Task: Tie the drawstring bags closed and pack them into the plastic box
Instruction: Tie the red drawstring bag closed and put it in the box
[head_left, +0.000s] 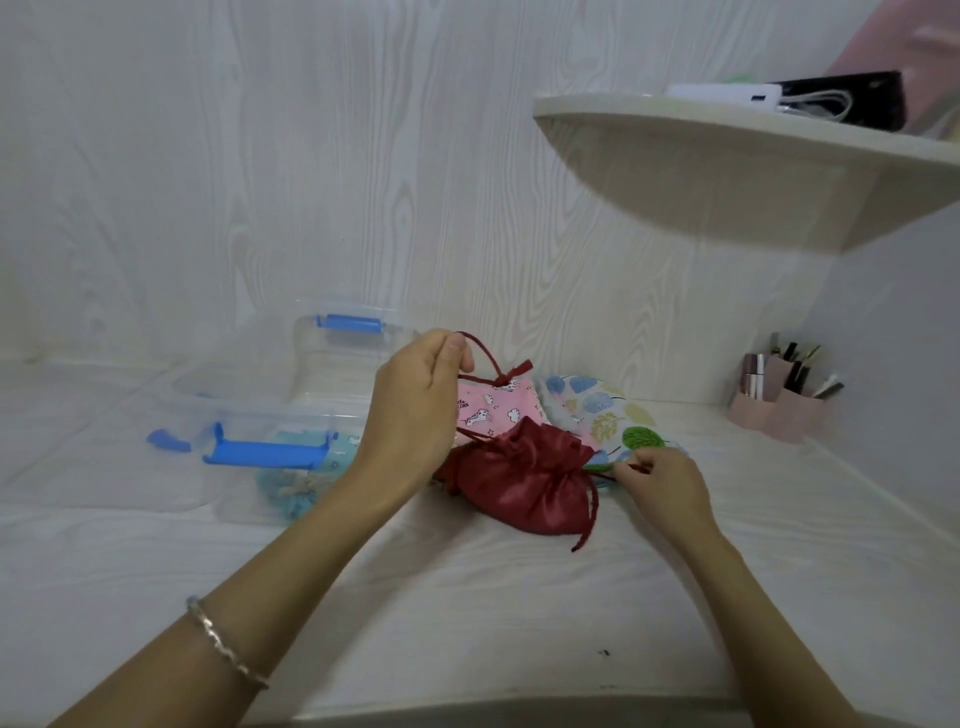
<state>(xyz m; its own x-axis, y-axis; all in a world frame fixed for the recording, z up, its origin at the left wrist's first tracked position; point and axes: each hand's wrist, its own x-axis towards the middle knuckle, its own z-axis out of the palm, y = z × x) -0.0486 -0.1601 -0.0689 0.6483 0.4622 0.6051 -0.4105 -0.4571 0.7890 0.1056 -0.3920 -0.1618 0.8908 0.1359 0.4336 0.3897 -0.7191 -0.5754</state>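
A dark red satin drawstring bag (524, 483) lies on the white table with its mouth gathered. My left hand (421, 400) is raised above its left side and pinches a loop of the red drawstring (485, 358). My right hand (660, 480) sits at the bag's right and pinches the cord on that side; a loose cord end (589, 519) trails toward me. Behind the red bag lie a pink unicorn-print bag (493, 405) and a white bag with leaf print (602, 410). The clear plastic box (291, 410) with blue latches stands to the left, with a light blue bag (301, 483) inside.
The box's clear lid (353, 338) with a blue handle leans behind the box. A pink organiser (779, 400) with brushes stands at the right by the wall. A curved shelf (753, 171) juts out overhead on the right.
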